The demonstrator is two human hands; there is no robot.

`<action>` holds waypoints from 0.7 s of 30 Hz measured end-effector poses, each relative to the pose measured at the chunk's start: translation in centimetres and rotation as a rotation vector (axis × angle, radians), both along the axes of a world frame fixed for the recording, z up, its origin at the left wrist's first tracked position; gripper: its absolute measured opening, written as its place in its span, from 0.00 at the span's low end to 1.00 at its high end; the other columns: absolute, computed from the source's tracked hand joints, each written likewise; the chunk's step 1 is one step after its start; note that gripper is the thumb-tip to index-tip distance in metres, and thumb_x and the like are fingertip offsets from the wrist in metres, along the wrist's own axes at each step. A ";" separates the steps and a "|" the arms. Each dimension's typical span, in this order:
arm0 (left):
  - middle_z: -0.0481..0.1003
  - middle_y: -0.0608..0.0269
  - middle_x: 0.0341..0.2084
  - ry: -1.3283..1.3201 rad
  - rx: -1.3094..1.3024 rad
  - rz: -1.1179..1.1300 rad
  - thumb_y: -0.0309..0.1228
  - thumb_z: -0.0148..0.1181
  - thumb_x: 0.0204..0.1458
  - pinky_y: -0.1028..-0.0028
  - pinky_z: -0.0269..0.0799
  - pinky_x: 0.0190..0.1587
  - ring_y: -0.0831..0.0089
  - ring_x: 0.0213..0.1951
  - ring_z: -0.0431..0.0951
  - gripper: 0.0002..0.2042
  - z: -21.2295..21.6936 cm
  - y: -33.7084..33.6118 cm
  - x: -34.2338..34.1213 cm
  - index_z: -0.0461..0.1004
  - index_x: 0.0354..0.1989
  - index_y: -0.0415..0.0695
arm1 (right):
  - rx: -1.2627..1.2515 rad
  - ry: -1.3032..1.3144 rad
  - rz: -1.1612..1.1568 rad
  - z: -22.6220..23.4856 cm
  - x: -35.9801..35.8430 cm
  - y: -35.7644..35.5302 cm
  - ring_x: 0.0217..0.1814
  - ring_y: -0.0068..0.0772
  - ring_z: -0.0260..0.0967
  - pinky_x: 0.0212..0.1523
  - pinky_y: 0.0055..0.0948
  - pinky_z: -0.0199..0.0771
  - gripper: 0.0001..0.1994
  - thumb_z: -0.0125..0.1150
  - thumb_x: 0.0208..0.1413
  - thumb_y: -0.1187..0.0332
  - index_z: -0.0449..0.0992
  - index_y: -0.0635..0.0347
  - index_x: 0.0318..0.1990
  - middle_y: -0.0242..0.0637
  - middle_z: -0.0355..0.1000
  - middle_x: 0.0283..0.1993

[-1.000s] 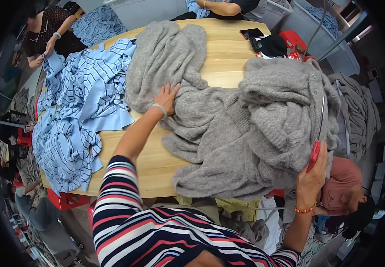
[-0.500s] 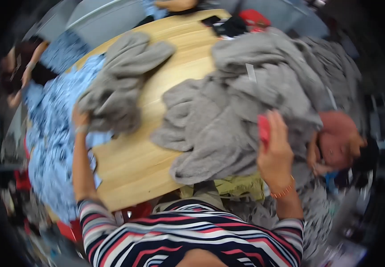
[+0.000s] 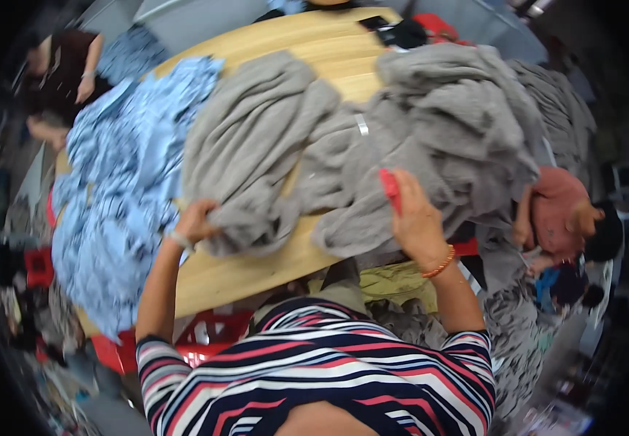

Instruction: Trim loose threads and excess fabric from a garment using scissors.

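A grey plush garment (image 3: 256,134) lies spread over the left middle of the table. My left hand (image 3: 198,222) is closed on its near left edge. In my right hand (image 3: 418,225) is a small red tool (image 3: 390,186), gripped between thumb and fingers; its tip is too small to make out. That hand hovers over a second grey plush piece (image 3: 383,156), beside a larger heap of grey plush cloth (image 3: 467,109). A white tag (image 3: 362,124) shows on the grey cloth.
Light blue cloth (image 3: 129,196) is heaped along the left side of the wooden table (image 3: 234,283). Dark items (image 3: 405,33) and a red item (image 3: 437,27) lie at the far edge. One person (image 3: 67,69) is at far left, another in pink (image 3: 558,207) at right. A red crate (image 3: 209,327) stands below the table.
The bunched grey garment at left has been drawn right and nearer and now lies spread out. My left hand moved right with it; my right hand shifted left, still with the red tool.
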State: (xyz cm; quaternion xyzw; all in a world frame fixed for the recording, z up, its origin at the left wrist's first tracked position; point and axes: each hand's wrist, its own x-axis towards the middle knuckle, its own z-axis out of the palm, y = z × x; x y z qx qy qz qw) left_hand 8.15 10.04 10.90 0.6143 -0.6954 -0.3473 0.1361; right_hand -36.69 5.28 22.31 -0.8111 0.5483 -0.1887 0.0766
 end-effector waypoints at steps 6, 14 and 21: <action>0.75 0.66 0.36 0.966 -0.114 0.327 0.20 0.60 0.44 0.76 0.70 0.44 0.76 0.39 0.74 0.11 9.6 2.9 0.8 0.72 0.38 0.40 | 0.102 0.015 0.017 -1.3 2.5 1.7 0.55 0.55 0.65 0.50 0.43 0.70 0.26 0.51 0.52 0.76 0.58 0.59 0.61 0.48 0.63 0.58; 0.70 0.52 0.50 0.027 -0.361 1.113 0.35 0.60 0.51 0.65 0.65 0.54 0.60 0.52 0.68 0.25 -3.3 6.1 11.0 0.64 0.56 0.38 | 0.090 0.018 0.001 -4.1 2.9 3.9 0.54 0.52 0.66 0.51 0.41 0.70 0.23 0.49 0.53 0.76 0.62 0.58 0.59 0.49 0.64 0.57; 0.62 0.48 0.60 -0.703 -0.503 0.094 0.31 0.62 0.43 0.53 0.51 0.63 0.50 0.61 0.59 0.32 -4.0 4.5 3.6 0.61 0.62 0.45 | 0.215 -0.033 0.075 -6.3 5.0 4.5 0.52 0.49 0.66 0.51 0.41 0.68 0.21 0.47 0.56 0.69 0.61 0.62 0.58 0.48 0.67 0.48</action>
